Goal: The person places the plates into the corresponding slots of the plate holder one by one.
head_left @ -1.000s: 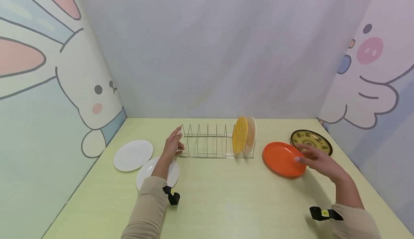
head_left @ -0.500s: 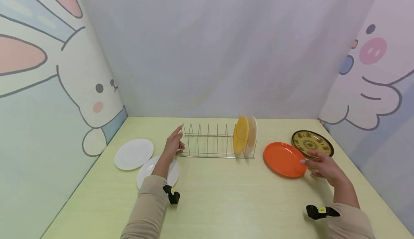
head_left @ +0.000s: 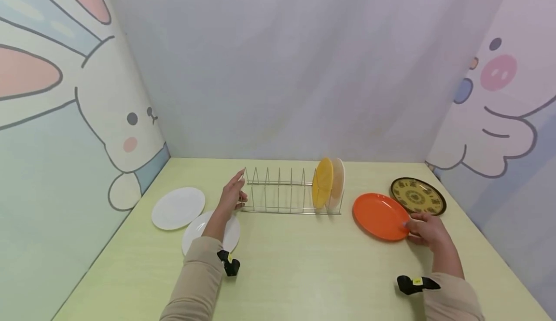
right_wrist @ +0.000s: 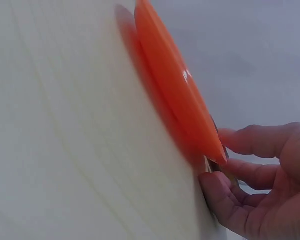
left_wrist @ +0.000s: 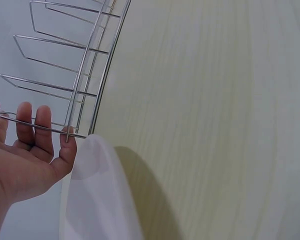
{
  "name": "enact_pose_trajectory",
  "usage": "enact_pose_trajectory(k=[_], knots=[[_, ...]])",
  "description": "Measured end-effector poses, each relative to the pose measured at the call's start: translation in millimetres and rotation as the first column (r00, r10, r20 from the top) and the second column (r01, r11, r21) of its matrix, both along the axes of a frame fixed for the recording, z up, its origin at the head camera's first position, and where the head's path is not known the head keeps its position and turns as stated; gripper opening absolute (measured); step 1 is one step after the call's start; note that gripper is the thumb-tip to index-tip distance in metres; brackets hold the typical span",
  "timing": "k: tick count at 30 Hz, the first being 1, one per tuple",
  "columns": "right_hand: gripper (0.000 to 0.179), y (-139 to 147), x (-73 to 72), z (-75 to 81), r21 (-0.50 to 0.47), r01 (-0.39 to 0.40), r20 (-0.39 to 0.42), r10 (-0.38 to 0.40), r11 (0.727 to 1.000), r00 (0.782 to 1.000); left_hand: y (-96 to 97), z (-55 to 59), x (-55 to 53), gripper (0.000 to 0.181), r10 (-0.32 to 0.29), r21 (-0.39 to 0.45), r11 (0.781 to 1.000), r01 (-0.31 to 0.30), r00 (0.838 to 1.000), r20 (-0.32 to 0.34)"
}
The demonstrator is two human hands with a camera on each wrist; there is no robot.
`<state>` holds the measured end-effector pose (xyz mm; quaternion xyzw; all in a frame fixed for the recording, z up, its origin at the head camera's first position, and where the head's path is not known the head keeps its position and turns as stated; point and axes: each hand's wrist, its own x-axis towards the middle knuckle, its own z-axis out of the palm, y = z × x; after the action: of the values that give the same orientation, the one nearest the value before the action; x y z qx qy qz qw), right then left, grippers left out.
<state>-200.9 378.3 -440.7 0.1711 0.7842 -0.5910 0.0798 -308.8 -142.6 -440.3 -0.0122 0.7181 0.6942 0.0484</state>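
A wire dish rack (head_left: 278, 210) stands at the middle of the table, with a yellow plate (head_left: 322, 183) and a pale plate (head_left: 338, 184) upright in its right end. My left hand (head_left: 230, 196) grips the rack's left end; in the left wrist view its fingers (left_wrist: 43, 127) curl about the end wire. On the right lies an orange plate (head_left: 379, 216), its rim held at the right edge by my right hand (head_left: 430, 231). Seen from the right wrist, thumb and fingers sit on either side of that rim, and the orange plate (right_wrist: 177, 90) tilts in the picture.
Two white plates, one farther left (head_left: 178, 208) and one partly under my left forearm (head_left: 231, 234), lie on the table. A dark-rimmed patterned plate (head_left: 418, 195) lies just behind the orange one. Walls enclose the back and both sides.
My right hand has come left and down to the orange plate's right rim, and its fingers have closed in on it. The left hand stays at the rack.
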Motion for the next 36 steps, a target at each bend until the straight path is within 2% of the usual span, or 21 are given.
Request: enact_pose_trajectory(k=[4,7,15,18,22,30,33,36], knots=[[0.064,-1.5,-2.1,0.2,-0.028,0.052,0.005,-0.052,0.998,0.999,1.8,1.6,-0.2,0.047,-0.003,0.001,1.000,0.003,1.000,-0.015],[0.058,-1.7,-2.9,-0.3,-0.033,0.062,0.000,-0.062,0.998,0.998,2.7,1.9,-0.9,0.045,0.000,0.009,1.000,0.000,1.000,-0.014],[0.050,-3.2,-3.4,-3.8,0.000,0.017,-0.027,-0.017,1.000,0.999,2.4,1.7,-1.7,0.045,0.005,0.007,1.000,-0.005,1.000,-0.010],[0.050,-5.2,-1.5,-5.1,-0.020,0.000,-0.038,0.000,1.000,0.999,1.6,1.8,-1.9,0.045,0.009,-0.007,1.000,-0.009,1.000,-0.012],[0.043,-7.1,1.6,-4.2,-0.077,0.011,-0.064,-0.016,0.997,0.998,0.9,-0.4,-1.8,0.045,0.005,0.000,1.000,-0.005,1.000,-0.005],[0.019,-10.7,8.7,14.8,-0.228,-0.004,-0.195,-0.041,0.974,0.980,-1.0,2.0,-0.9,0.045,0.011,-0.007,1.000,-0.011,1.000,0.001],[0.017,-11.1,10.0,22.0,-0.252,-0.001,-0.225,-0.057,0.968,0.973,-0.8,0.9,-0.5,0.045,0.011,0.001,1.000,-0.011,1.000,0.001],[0.018,-12.5,10.2,25.2,-0.236,0.007,-0.230,-0.063,0.972,0.971,-0.1,-1.2,-0.1,0.044,0.007,0.007,1.000,-0.007,1.000,-0.002]])
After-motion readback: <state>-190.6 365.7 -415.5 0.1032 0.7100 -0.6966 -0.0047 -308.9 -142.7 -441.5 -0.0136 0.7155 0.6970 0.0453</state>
